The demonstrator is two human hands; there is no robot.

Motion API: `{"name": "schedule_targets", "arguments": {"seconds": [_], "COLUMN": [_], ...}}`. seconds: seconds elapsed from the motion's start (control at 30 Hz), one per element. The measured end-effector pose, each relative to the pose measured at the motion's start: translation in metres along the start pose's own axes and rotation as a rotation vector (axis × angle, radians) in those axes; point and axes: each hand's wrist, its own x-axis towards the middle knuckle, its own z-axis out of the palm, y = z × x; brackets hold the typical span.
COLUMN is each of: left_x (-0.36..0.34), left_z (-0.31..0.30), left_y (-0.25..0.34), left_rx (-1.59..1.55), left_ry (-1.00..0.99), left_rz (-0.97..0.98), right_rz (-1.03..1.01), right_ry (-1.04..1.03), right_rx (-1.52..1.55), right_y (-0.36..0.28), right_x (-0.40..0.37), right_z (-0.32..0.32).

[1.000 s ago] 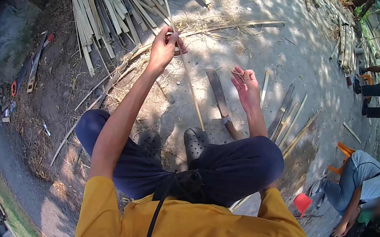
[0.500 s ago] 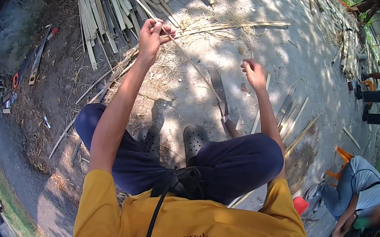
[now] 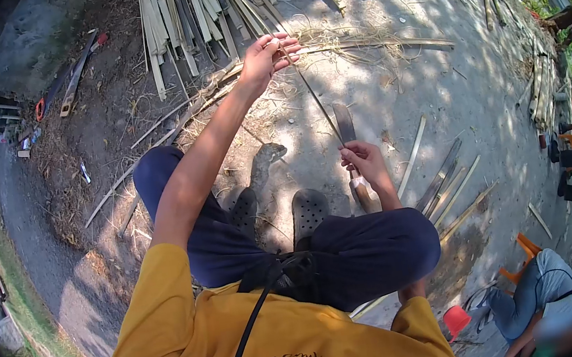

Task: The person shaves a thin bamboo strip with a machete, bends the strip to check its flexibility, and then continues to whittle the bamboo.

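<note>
Thin bamboo strip [image 3: 315, 99] slants away from the knife [image 3: 344, 124]. Left hand [image 3: 269, 58] fingers grip its far end. Right hand [image 3: 365, 161] pinches its near end, over the knife.

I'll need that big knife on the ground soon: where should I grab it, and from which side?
Probably by its wooden handle, the end nearest you. The knife lies flat with its blade pointing away, so reach down from above with the right hand, which hovers just over it pinching the bamboo strip.
</note>
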Motion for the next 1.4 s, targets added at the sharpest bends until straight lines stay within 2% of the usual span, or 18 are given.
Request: {"name": "schedule_targets", "arguments": {"seconds": [0.07,0.2,0.23,0.27,0.33,0.4,0.53,0.57,0.7,0.73,0.8,0.87,0.97,1.13,1.2,1.27,1.33,1.4], "left_x": [-0.005,-0.010,-0.011,-0.015,-0.021,-0.024,-0.031,-0.029,-0.022,-0.021,-0.013,-0.018,-0.023,-0.018,-0.025,-0.013,-0.011,-0.017], "left_z": [0.005,-0.005,-0.005,-0.008,-0.020,-0.032,-0.028,-0.034,-0.051,-0.052,-0.056,-0.065,-0.057,-0.055,-0.041,-0.062,-0.072,-0.070], "left_y": [0.004,-0.013,-0.012,-0.012,-0.010,-0.015,0.009,0.006,-0.025,-0.029,-0.023,-0.031,-0.029,-0.019,-0.022,-0.041,-0.029,-0.034], "left_rx": [0.072,0.018,0.069,0.201,0.813,1.426,1.667,1.699,1.891,1.882,1.792,1.603,1.618,1.752,1.744,1.704,1.670,1.655], "left_ry": [0.029,-0.029,-0.081,-0.137,-0.222,0.025,0.202,0.159,-0.220,-0.255,-0.571,-0.535,-0.557,-0.415,-0.350,-0.262,-0.367,-0.385], "left_rz": [-0.031,-0.082,-0.177,-0.243,-0.200,0.161,0.592,0.701,0.641,0.819,0.373,0.366,0.503,0.394,0.306,0.437,0.493,0.442], "right_rz": [0.061,0.011,-0.050,-0.053,-0.241,-0.169,0.064,0.120,0.130,0.119,0.110,0.065,0.034,0.025,0.043,-0.086,-0.068,-0.004], "right_ry": [0.069,0.051,0.082,0.087,0.256,0.323,0.351,0.336,0.345,0.337,0.336,0.394,0.456,0.424,0.519,0.513,0.438,0.567], "right_rx": [-0.033,0.005,-0.048,-0.043,-0.152,-0.174,-0.185,-0.055,-0.017,-0.052,-0.083,-0.232,-0.335,-0.454,-0.517,-0.574,-0.529,-0.648], "right_y": [0.004,0.030,0.035,0.040,0.052,0.060,0.058,0.064,0.031,0.028,0.032,0.045,0.043,0.034,0.029,0.036,0.031,0.019], "right_x": [-0.002,-0.005,-0.012,-0.020,-0.043,-0.074,-0.131,-0.140,-0.165,-0.168,-0.167,-0.164,-0.157,-0.143,-0.137,-0.126,-0.124,-0.123], "right_z": [-0.002,-0.010,-0.012,-0.017,-0.035,-0.058,-0.089,-0.094,-0.080,-0.084,-0.097,-0.114,-0.115,-0.103,-0.108,-0.107,-0.108,-0.118]}}
